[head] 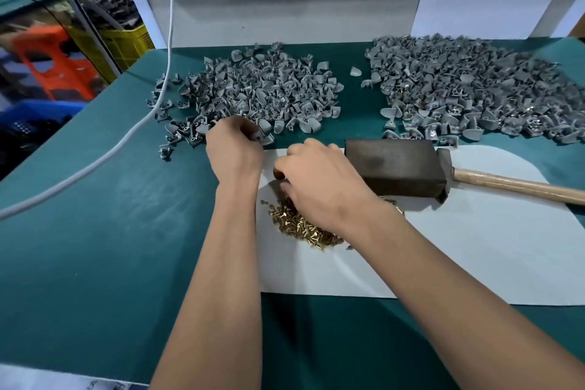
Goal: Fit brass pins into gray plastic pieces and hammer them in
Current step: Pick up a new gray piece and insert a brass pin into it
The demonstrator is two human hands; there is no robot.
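Brass pins [304, 226] under right hand [319, 180], fingers curled, grip hidden; left hand [235, 149] pinching gray piece [261, 135] at pile edge.

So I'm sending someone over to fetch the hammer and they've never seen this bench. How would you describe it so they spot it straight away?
Find the white sheet on the green table. The hammer lies across its far edge, just in front of the right-hand pile of gray pieces. It is the only large dark block there, with a pale wooden handle pointing right.
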